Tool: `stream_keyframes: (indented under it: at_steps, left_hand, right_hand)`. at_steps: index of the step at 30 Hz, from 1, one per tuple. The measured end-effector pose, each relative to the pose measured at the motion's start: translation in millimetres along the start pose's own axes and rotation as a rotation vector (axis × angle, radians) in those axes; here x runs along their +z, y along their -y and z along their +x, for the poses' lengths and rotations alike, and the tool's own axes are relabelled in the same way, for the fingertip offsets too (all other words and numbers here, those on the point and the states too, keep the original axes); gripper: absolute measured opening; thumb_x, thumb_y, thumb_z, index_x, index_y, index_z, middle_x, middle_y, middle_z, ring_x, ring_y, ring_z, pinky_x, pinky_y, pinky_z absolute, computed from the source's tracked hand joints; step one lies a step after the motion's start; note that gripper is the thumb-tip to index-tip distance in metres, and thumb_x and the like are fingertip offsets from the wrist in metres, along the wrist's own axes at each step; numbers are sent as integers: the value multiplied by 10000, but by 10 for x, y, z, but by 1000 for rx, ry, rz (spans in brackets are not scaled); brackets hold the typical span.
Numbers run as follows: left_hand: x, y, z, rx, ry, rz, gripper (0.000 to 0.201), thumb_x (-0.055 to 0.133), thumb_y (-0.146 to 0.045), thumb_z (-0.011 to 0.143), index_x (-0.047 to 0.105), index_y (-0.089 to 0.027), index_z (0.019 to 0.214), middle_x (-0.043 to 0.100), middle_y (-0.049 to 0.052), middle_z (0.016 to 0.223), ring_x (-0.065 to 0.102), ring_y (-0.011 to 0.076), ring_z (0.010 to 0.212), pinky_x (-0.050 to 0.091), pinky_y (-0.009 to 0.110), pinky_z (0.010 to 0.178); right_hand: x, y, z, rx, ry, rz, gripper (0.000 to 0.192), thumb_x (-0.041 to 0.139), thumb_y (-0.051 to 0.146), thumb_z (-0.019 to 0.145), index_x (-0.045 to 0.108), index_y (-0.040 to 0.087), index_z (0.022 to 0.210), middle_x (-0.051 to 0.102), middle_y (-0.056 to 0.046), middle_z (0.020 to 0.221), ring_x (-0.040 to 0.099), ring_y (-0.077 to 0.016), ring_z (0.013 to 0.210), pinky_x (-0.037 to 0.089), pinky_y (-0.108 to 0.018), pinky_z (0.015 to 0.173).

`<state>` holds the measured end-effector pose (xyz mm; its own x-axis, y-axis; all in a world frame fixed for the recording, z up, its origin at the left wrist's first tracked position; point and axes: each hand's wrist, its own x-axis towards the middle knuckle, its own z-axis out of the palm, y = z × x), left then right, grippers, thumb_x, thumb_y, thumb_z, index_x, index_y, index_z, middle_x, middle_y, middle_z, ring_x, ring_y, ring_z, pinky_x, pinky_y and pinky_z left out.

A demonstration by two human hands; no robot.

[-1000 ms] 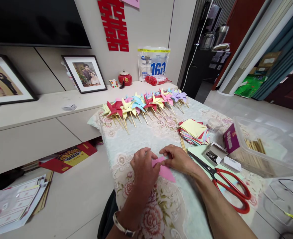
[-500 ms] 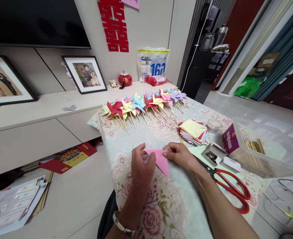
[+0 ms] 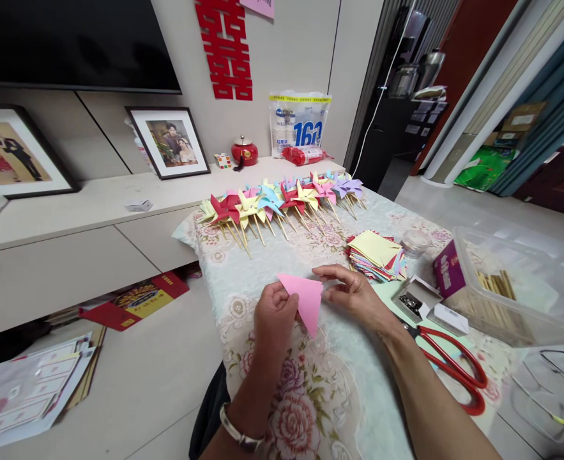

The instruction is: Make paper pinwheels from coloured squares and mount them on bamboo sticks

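My left hand (image 3: pixel 274 316) pinches a pink paper folded into a triangle (image 3: pixel 304 299), lifted just above the flowered tablecloth (image 3: pixel 310 396). My right hand (image 3: pixel 356 295) hovers beside the paper's right corner with fingers loosely spread; whether its fingertips touch the paper I cannot tell. A stack of coloured paper squares (image 3: pixel 376 254) lies just beyond the right hand. A row of finished paper pinwheels on sticks (image 3: pixel 282 201) lies across the far end of the table.
Red scissors (image 3: pixel 449 367) lie right of my right forearm. A small open box (image 3: pixel 413 299), a purple box (image 3: pixel 447 271), a round clear jar (image 3: pixel 414 241) and a clear tub of wooden sticks (image 3: pixel 506 287) sit at the right. A low cabinet with framed photos (image 3: pixel 169 140) runs along the wall.
The pink paper went from pressed flat on the table to lifted as a triangle in my left hand. My right hand let go of its corner and opened.
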<state>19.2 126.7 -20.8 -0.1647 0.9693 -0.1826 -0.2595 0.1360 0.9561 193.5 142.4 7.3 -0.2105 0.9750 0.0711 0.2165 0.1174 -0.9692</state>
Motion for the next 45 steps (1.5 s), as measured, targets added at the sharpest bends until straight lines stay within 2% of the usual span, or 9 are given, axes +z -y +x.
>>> stream_keyframes:
  at_steps: [5,12,17,20,23,26,30,36,45]
  left_hand:
    - [-2,-6,-2,-41,12,-68,316,721,-224,662,592,-137,937,670,-41,608,579,105,466,457,211,474]
    - [-12,29,3,-68,79,-24,288,725,-237,675,612,-133,919,697,1,640,589,111,474,463,212,466]
    - [-11,-4,-37,-63,83,41,241,660,-283,736,639,-137,928,713,40,683,660,159,557,514,240,493]
    - [-8,-29,-61,-11,89,72,244,565,-311,793,667,-141,936,731,68,766,679,179,645,538,258,525]
    - [10,-27,-59,41,113,91,269,590,-269,742,656,-153,977,739,75,858,674,179,699,545,260,558]
    - [43,9,-43,117,124,104,401,659,-188,622,609,-168,1020,727,89,941,678,192,778,532,247,571]
    - [63,82,-19,157,117,105,506,696,-184,620,546,-168,1103,713,99,987,690,189,816,551,270,653]
    - [33,156,24,136,117,66,423,683,-175,680,540,-159,1078,737,89,907,706,182,761,571,314,721]
    - [27,144,26,106,103,53,378,683,-132,672,567,-179,1029,757,75,896,711,179,737,571,310,711]
  right_hand:
    - [4,10,-31,-158,136,-186,361,618,83,791,768,272,1059,565,-77,1367,516,-243,1284,441,-386,993]
    - [32,-43,-2,-174,135,-193,85,690,248,860,762,212,887,665,-89,1137,633,-218,1050,470,-342,915]
    - [43,-22,-2,-76,114,-266,156,669,317,856,737,180,825,698,-48,895,612,-184,827,443,-287,737]
    - [47,-53,-2,-1,94,-303,195,646,345,842,712,166,801,648,-9,751,532,-153,700,380,-258,633]
    - [43,-81,2,43,74,-316,197,633,347,818,681,163,765,584,18,675,475,-137,646,341,-244,585]
    - [38,-85,4,57,64,-339,182,620,330,804,657,168,730,566,23,657,462,-134,633,336,-240,573]
    - [45,-73,4,59,75,-363,158,618,307,796,657,169,730,567,22,661,466,-135,643,332,-237,570]
    - [51,-54,-2,67,115,-365,148,624,300,792,658,167,737,539,30,648,437,-128,626,311,-241,561]
    - [80,-103,15,137,65,-69,245,699,375,761,631,184,897,553,42,675,473,-118,592,346,-241,551]
